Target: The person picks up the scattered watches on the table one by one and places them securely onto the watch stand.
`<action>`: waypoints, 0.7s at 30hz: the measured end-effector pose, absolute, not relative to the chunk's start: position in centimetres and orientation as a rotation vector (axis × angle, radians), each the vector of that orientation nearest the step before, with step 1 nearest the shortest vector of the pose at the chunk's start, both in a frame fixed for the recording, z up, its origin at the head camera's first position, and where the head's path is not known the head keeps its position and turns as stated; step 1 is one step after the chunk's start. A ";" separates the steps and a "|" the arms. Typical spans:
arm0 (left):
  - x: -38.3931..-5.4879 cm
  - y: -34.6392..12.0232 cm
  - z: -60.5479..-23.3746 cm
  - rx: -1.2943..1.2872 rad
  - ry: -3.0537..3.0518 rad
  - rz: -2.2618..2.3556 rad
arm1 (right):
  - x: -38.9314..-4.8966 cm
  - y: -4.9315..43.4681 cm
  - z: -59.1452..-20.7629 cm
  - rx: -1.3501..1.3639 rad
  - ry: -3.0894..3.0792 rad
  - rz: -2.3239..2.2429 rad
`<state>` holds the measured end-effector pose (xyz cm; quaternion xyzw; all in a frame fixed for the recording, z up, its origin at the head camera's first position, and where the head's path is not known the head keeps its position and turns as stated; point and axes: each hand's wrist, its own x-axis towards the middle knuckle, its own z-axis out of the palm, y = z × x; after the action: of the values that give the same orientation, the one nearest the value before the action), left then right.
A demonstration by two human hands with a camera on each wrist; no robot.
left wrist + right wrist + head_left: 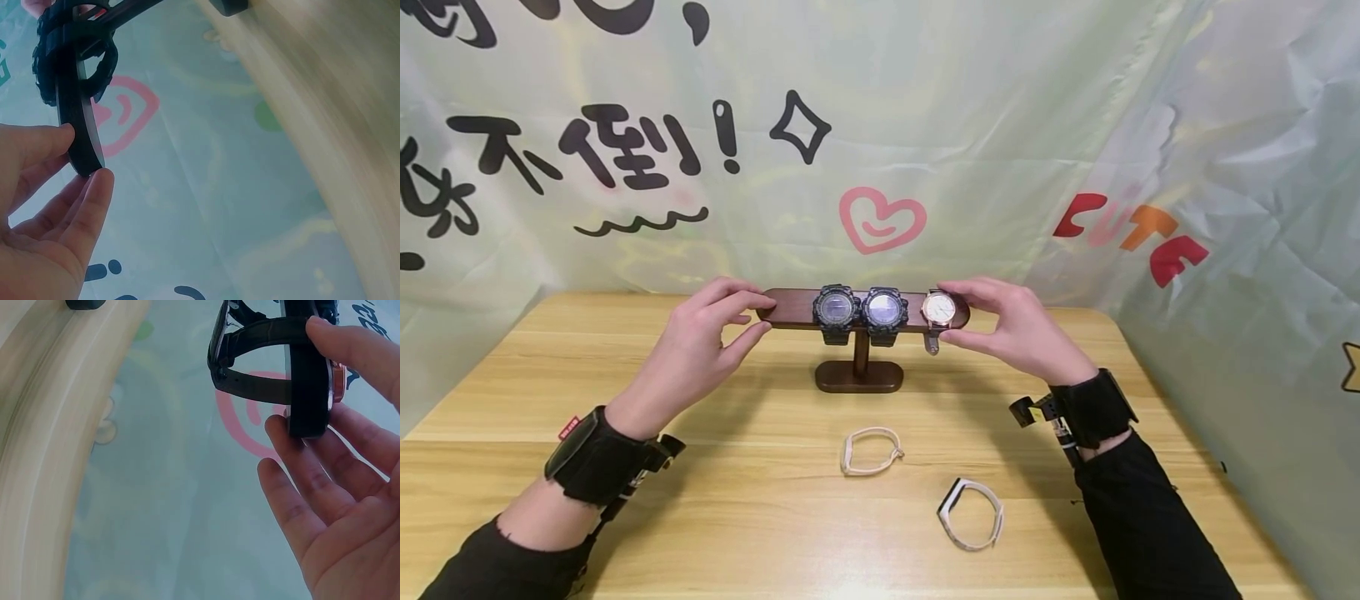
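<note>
A dark brown wooden watch stand [793,308] with a T shape stands towards the back of the table. Two black digital watches [837,308] [884,310] sit side by side at the middle of its bar. Near the bar's right end is a watch with a white dial and gold-coloured case [938,308], its dark strap [262,387] looped around the bar. My left hand [703,337] pinches the bar's left end between thumb and fingers. At the right end, my right hand [1018,325] grips the bar beside the gold-coloured watch, thumb and fingers on opposite edges.
Two light-coloured fitness bands lie nearer the front of the wooden table [737,517]: one band [848,454] below the stand's base, another band [951,500] further right. A printed cloth [985,192] hangs behind the table and along its right side.
</note>
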<state>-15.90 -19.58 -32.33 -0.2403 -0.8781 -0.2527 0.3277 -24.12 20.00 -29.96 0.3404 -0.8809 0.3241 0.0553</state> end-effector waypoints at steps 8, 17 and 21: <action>-15.9 -19.6 -32.4 -0.634 -2.295 -0.672 | -24.1 19.3 -29.9 1.038 -2.672 0.969; -16.0 -19.6 -32.4 -0.628 -2.300 -0.663 | -24.1 19.1 -29.9 1.038 -2.666 0.978; -15.9 -19.6 -32.4 -0.619 -2.305 -0.654 | -24.0 19.0 -30.0 1.049 -2.649 0.962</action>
<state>-15.92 -19.63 -32.42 -0.2364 -0.8801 -0.2497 0.3275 -24.04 19.01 -29.95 0.3480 -0.8790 0.3190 0.0673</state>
